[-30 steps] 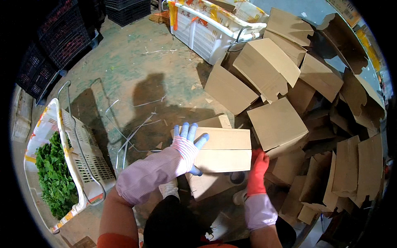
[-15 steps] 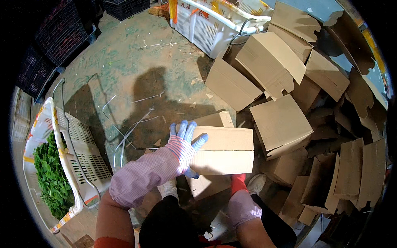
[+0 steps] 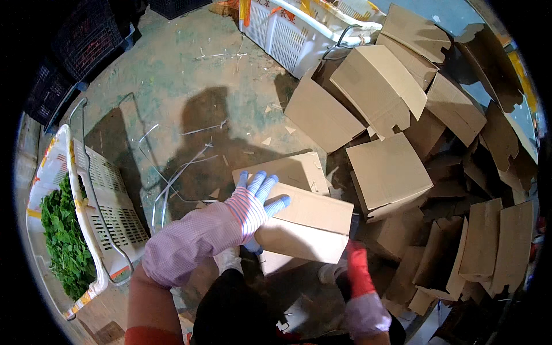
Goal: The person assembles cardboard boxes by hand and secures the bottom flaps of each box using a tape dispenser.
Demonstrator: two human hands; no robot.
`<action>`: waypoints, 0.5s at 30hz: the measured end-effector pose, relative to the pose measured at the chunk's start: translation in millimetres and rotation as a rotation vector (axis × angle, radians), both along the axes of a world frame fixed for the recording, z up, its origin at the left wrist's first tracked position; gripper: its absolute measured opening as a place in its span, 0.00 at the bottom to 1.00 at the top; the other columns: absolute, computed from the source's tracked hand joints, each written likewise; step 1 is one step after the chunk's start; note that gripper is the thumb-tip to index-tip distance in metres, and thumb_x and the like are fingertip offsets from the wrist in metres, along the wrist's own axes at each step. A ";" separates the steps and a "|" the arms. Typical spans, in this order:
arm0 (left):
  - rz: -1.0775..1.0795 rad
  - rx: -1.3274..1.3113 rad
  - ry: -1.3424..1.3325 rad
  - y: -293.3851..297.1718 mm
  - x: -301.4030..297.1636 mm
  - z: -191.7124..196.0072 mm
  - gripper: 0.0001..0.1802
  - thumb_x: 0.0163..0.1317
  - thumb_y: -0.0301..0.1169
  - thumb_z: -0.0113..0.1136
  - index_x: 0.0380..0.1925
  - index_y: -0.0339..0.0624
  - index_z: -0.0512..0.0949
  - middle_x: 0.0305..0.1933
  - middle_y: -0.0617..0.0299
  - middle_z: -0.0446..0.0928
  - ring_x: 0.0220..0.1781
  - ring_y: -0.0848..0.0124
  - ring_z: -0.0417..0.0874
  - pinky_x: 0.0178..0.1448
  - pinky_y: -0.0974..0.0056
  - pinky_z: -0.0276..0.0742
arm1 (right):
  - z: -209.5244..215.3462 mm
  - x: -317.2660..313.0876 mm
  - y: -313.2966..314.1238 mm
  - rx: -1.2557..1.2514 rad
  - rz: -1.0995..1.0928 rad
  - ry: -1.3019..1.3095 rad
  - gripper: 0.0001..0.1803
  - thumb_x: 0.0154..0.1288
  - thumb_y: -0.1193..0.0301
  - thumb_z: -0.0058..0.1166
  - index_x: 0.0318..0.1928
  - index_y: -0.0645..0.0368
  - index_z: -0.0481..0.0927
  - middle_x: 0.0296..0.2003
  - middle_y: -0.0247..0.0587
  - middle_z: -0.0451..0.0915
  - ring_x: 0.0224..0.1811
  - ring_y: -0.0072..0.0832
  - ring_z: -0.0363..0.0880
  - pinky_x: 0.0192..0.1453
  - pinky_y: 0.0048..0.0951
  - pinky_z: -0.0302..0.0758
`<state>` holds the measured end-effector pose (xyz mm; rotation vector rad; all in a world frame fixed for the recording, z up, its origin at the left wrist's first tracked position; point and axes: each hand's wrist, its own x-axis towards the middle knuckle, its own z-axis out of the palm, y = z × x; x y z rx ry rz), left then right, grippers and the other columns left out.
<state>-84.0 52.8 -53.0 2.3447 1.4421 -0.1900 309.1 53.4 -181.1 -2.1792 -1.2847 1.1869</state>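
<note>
A closed cardboard box [image 3: 310, 221] is tilted in front of me, over another piece of cardboard [image 3: 293, 167] on the floor. My left hand [image 3: 256, 210], in a blue-tipped striped glove, grips its left end, fingers spread over the top face. By the box's lower right corner is my right hand [image 3: 357, 267], in a red glove. Motion smears its fingers, and whether they touch the box is unclear.
Cardboard boxes [image 3: 390, 172] are heaped to the right. A white basket of leafy greens [image 3: 66, 241] stands left, another white basket [image 3: 287, 43] at the back. Plastic strapping [image 3: 178, 178] lies on the floor. Dark crates [image 3: 86, 40] stand far left.
The box has turned, its right end dropping nearer to me, with my left hand still on it. My right hand has moved right and toward me, out from beneath the box's edge.
</note>
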 end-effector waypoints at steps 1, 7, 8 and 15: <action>0.002 -0.038 0.005 -2.8 0.8 7.4 0.65 0.22 0.50 0.75 0.66 0.55 0.52 0.68 0.36 0.44 0.70 0.40 0.46 0.67 0.34 0.41 | 50.9 -18.2 2.6 -0.045 0.005 -0.001 0.21 0.58 0.58 0.57 0.41 0.66 0.80 0.36 0.38 0.80 0.33 0.24 0.73 0.41 0.29 0.71; -0.070 -0.075 0.040 13.3 10.9 16.7 0.62 0.28 0.53 0.72 0.67 0.56 0.50 0.69 0.38 0.42 0.71 0.42 0.43 0.67 0.35 0.40 | 173.3 -19.1 1.5 0.406 -0.137 0.525 0.20 0.68 0.61 0.42 0.42 0.68 0.77 0.33 0.41 0.80 0.30 0.26 0.78 0.35 0.24 0.75; -0.077 -0.067 0.036 14.2 12.7 17.0 0.63 0.28 0.55 0.72 0.67 0.56 0.50 0.69 0.38 0.41 0.71 0.42 0.42 0.67 0.35 0.40 | 191.4 -30.3 2.0 0.379 -0.158 0.603 0.22 0.69 0.59 0.40 0.42 0.68 0.77 0.32 0.43 0.80 0.28 0.29 0.79 0.33 0.25 0.76; -0.091 -0.066 0.046 11.3 5.1 13.9 0.65 0.28 0.62 0.69 0.67 0.54 0.48 0.70 0.39 0.39 0.72 0.44 0.39 0.68 0.36 0.38 | 187.5 -90.1 29.9 0.356 0.207 0.410 0.24 0.65 0.53 0.46 0.18 0.57 0.74 0.17 0.24 0.70 0.18 0.14 0.62 0.23 0.21 0.58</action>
